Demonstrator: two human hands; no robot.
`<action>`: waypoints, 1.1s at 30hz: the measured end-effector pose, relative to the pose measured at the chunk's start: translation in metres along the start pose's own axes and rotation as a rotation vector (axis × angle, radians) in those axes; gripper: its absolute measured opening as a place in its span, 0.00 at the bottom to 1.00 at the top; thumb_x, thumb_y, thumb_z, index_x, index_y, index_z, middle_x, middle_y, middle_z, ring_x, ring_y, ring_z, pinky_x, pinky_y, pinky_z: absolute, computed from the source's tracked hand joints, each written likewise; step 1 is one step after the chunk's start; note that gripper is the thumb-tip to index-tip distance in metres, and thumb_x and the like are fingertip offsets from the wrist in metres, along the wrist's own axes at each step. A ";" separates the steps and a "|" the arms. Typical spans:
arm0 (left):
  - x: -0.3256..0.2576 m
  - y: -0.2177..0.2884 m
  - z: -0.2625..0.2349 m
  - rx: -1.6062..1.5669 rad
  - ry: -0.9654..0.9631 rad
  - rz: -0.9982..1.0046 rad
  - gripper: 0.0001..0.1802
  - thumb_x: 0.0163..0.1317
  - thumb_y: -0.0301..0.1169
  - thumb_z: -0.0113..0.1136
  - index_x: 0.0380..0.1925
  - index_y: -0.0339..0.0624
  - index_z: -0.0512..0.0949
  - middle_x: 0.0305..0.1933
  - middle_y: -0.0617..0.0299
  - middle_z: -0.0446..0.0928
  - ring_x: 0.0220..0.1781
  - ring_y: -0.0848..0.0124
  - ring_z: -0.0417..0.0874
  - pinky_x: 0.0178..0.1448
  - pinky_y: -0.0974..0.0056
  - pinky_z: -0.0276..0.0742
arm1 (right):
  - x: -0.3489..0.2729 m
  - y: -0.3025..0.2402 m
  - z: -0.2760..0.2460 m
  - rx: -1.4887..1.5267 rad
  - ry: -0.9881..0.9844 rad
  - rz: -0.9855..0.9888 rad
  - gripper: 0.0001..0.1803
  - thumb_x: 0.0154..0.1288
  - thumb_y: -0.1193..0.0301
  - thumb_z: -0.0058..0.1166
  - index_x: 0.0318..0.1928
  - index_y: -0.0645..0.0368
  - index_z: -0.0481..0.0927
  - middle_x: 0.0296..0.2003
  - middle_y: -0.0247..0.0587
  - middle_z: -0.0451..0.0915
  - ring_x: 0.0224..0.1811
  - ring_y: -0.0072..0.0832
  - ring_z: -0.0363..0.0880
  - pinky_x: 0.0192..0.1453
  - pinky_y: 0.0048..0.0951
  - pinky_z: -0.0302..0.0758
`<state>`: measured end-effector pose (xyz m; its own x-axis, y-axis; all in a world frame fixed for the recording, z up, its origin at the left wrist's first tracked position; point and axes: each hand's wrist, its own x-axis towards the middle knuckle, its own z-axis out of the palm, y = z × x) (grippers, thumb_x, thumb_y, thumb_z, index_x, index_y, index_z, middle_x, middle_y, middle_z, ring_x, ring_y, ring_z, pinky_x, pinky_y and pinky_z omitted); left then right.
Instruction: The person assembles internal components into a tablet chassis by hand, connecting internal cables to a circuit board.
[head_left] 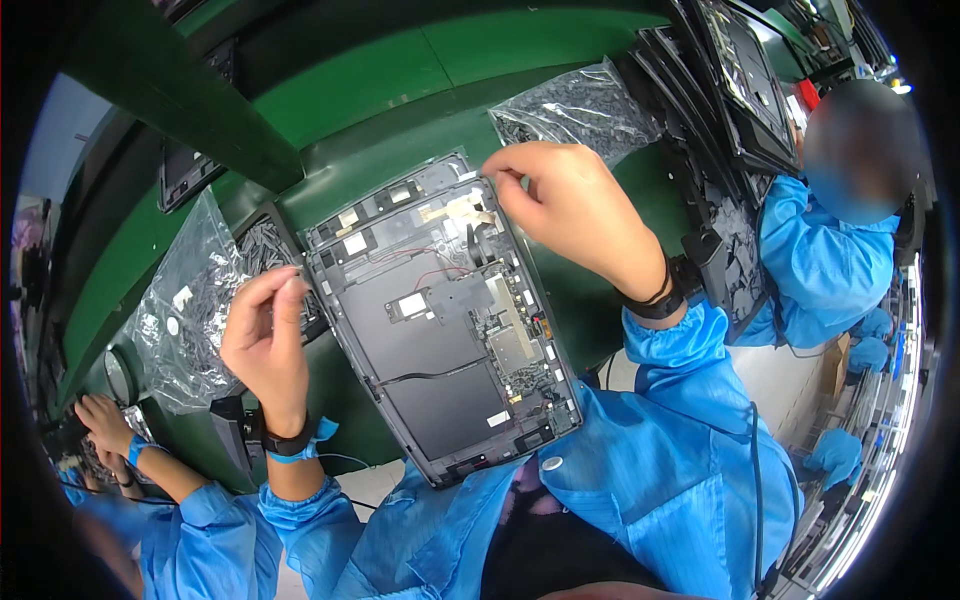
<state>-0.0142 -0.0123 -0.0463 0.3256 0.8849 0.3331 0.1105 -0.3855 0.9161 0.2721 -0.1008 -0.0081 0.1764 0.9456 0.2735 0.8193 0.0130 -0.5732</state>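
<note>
An opened tablet housing [425,360] lies tilted in front of me, its circuit board [515,340], dark battery area, black cable and thin red wires exposed. Its near end reaches my blue smock. Beyond its far edge shows a second, similar dark housing [405,195], partly covered. My left hand [265,345] is closed in a pinch at the housing's upper left edge. My right hand [570,205] also pinches, by the far right corner. Whatever either pinch holds is too small or hidden to make out.
Left stand a clear plastic bag [185,310] and a tray [265,240] of small dark parts. Another bag [575,110] lies at the back. Stacked housings [735,90] and a bin [735,260] of dark pieces are right. Co-workers in blue sit on both sides.
</note>
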 end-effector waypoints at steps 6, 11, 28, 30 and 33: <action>0.001 0.017 0.021 -0.126 -0.116 -0.069 0.09 0.67 0.21 0.58 0.45 0.29 0.81 0.41 0.56 0.80 0.38 0.74 0.81 0.42 0.72 0.77 | -0.002 -0.006 0.017 -0.024 0.024 0.042 0.05 0.55 0.76 0.55 0.31 0.65 0.76 0.24 0.52 0.79 0.28 0.49 0.81 0.33 0.44 0.79; -0.003 0.014 0.030 -0.244 -0.139 -0.142 0.09 0.65 0.18 0.59 0.45 0.30 0.81 0.44 0.55 0.79 0.41 0.73 0.82 0.45 0.71 0.78 | -0.009 -0.008 0.040 -0.260 0.098 0.020 0.06 0.54 0.79 0.55 0.31 0.63 0.70 0.26 0.52 0.75 0.27 0.52 0.78 0.30 0.48 0.76; -0.020 0.006 0.052 -0.309 0.001 -0.117 0.09 0.64 0.16 0.59 0.44 0.29 0.80 0.44 0.54 0.79 0.44 0.70 0.83 0.51 0.68 0.78 | -0.004 0.003 0.035 -0.040 0.058 0.063 0.09 0.54 0.79 0.52 0.37 0.64 0.69 0.29 0.57 0.77 0.33 0.56 0.77 0.36 0.51 0.75; -0.018 0.008 0.054 -0.289 0.029 -0.122 0.09 0.64 0.16 0.59 0.44 0.29 0.80 0.43 0.54 0.79 0.43 0.70 0.83 0.50 0.68 0.78 | -0.003 0.005 0.037 -0.007 0.118 0.006 0.09 0.54 0.78 0.52 0.36 0.64 0.70 0.29 0.57 0.77 0.33 0.56 0.77 0.36 0.51 0.74; -0.015 0.006 0.058 -0.241 0.030 -0.090 0.09 0.65 0.18 0.59 0.45 0.29 0.80 0.42 0.55 0.81 0.42 0.72 0.82 0.47 0.70 0.77 | 0.002 0.007 0.031 -0.033 0.069 0.003 0.08 0.54 0.78 0.52 0.35 0.64 0.70 0.27 0.56 0.77 0.31 0.56 0.77 0.36 0.50 0.74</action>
<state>0.0357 -0.0428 -0.0590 0.2961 0.9217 0.2507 -0.0903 -0.2342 0.9680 0.2616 -0.0884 -0.0357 0.2148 0.9211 0.3248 0.8361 -0.0015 -0.5486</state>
